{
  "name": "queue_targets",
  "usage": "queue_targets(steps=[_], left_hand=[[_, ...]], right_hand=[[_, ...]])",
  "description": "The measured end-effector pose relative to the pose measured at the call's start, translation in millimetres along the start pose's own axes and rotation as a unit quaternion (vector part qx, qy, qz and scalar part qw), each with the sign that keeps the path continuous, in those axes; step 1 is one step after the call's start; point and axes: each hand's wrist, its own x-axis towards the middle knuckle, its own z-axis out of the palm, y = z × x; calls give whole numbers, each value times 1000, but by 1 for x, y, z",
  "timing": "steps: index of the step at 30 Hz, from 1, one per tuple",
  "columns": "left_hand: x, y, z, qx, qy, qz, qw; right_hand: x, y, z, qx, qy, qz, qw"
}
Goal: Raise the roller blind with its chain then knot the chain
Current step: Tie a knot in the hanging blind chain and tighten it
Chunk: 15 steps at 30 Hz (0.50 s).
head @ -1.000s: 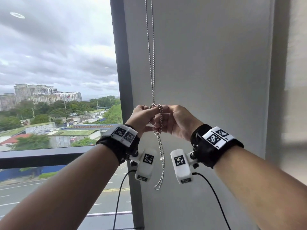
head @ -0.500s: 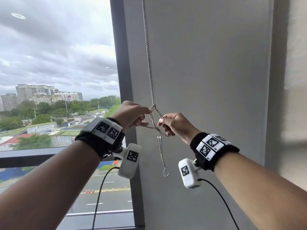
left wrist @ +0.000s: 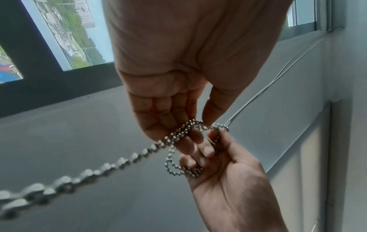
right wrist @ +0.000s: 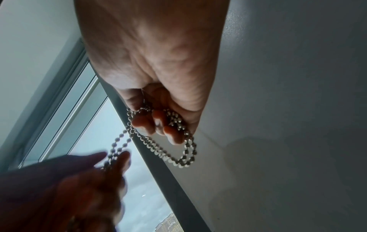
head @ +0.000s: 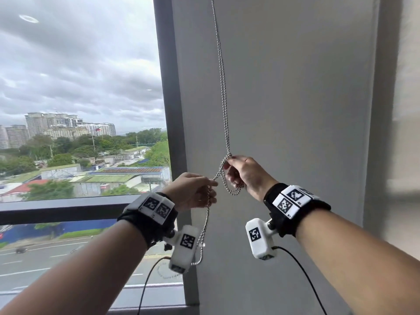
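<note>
A silver bead chain (head: 223,92) hangs as a double strand down the grey wall and crosses itself at my hands. My right hand (head: 227,164) grips the chain at the crossing, and a small loop (head: 234,192) sags under its curled fingers (right wrist: 158,124). My left hand (head: 212,183), lower and to the left, pinches the strand between thumb and fingers (left wrist: 190,133). The tail (head: 203,235) drops from it past the left wrist camera. In the right wrist view the loop (right wrist: 178,157) shows and the left hand (right wrist: 111,158) is blurred. The blind itself is out of view.
A dark window frame post (head: 169,110) stands just left of the chain, with glass (head: 79,87) and a city view beyond. A dark horizontal rail (head: 56,210) runs below. The grey wall (head: 295,110) fills the right side. Black cables (head: 302,269) trail from the wrist cameras.
The hands, pressed together on the chain a second ago, have parted. The left hand has dropped lower with the tail hanging from it, and a slack loop now sags under the right hand.
</note>
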Motion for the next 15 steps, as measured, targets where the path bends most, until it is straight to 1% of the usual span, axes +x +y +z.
queue_targets(steps=[4,6,8,10,12,15], left_hand=[[9,5,17,-74,17,52,996],[16,5,19,-84,48,82,992],[22,2,19,-59,99,112,987],[26,-4,18,-4,145,140,979],[27,-12,20,8,156,157,975],[27,-26,26,-66,153,152,974]], right_hand=[[2,1,6,-6,-25,11,1000],[3,-1,7,-15,-28,13,999],[2,-5,7,-28,-20,2,999],[-1,-9,8,-38,-4,-12,999],[-2,-10,8,-33,11,-20,999],[-3,-8,9,-53,23,-24,998]])
